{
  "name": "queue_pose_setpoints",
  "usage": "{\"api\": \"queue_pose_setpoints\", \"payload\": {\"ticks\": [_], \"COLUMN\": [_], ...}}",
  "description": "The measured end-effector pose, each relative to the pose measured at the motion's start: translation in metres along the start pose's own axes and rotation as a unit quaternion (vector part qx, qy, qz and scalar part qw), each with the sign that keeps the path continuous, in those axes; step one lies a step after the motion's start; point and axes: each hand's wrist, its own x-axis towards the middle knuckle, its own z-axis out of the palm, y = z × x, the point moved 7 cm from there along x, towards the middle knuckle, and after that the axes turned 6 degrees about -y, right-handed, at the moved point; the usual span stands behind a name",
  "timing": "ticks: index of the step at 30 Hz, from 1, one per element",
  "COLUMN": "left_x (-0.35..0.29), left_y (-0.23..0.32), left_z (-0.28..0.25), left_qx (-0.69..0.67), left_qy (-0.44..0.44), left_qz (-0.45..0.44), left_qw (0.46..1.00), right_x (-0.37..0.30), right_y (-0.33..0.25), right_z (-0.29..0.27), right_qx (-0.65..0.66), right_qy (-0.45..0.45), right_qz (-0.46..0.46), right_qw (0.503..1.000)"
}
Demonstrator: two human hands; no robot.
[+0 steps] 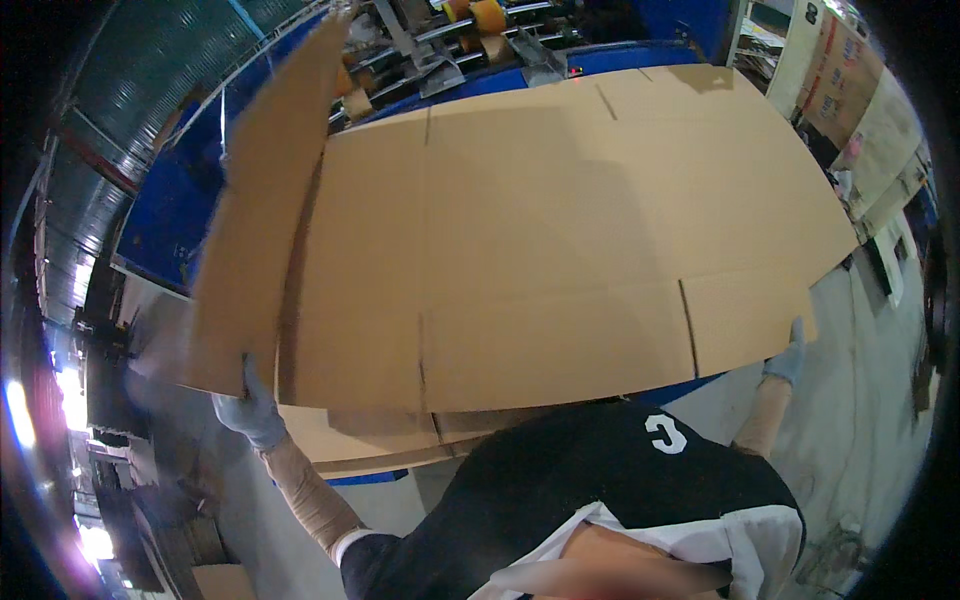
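A large brown cardboard sheet (540,220) with creases and slots spreads out in front of me. Along its left side a tall panel (260,220) stands tilted up, its upper end blurred. My left hand (250,408), in a grey glove, is closed on the near edge of that panel, thumb on its face. At the sheet's near right corner my right hand (787,358), also gloved, grips the edge with the thumb on top; its other fingers are partly hidden. Beneath the near edge lies more flat cardboard (370,435), which neither hand touches.
Beyond the sheet stands a blue machine (640,50) with metal shafts and orange-yellow rollers (488,16). A blue machine panel (165,235) rises at the left. Printed cardboard (842,82) leans at the far right. Grey concrete floor (855,390) shows on both sides.
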Motion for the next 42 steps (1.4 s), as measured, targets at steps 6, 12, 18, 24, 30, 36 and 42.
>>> {"api": "queue_pose_setpoints", "payload": {"ticks": [6, 12, 18, 24, 30, 36, 42], "left_x": [-0.05, -0.059, -0.115, -0.16, -0.164, -0.158, -0.137], "left_y": [-0.002, 0.07, 0.16, 0.178, 0.173, 0.164, 0.175], "left_z": [-0.001, 0.042, 0.106, 0.13, 0.138, 0.13, 0.123], "left_qx": [-0.127, -0.085, -0.205, -0.155, -0.141, -0.164, -0.121], "left_qy": [-0.092, -0.23, -0.346, -0.444, -0.444, -0.418, -0.629], "left_qz": [-0.115, -0.016, 0.161, 0.201, 0.186, 0.18, 0.117], "left_qw": [0.981, 0.969, 0.901, 0.859, 0.865, 0.875, 0.759], "right_x": [-0.091, -0.123, -0.145, -0.191, -0.191, -0.21, -0.261], "right_y": [-0.048, -0.026, 0.017, 0.119, 0.137, 0.141, 0.146], "right_z": [0.155, 0.333, 0.358, 0.329, 0.33, 0.321, 0.311], "right_qx": [-0.253, -0.477, -0.449, -0.567, -0.56, -0.555, -0.426], "right_qy": [-0.073, -0.335, -0.441, -0.553, -0.576, -0.576, -0.721], "right_qz": [-0.293, -0.432, -0.482, -0.462, -0.428, -0.447, -0.429], "right_qw": [0.919, 0.688, 0.609, 0.399, 0.414, 0.4, 0.34]}}
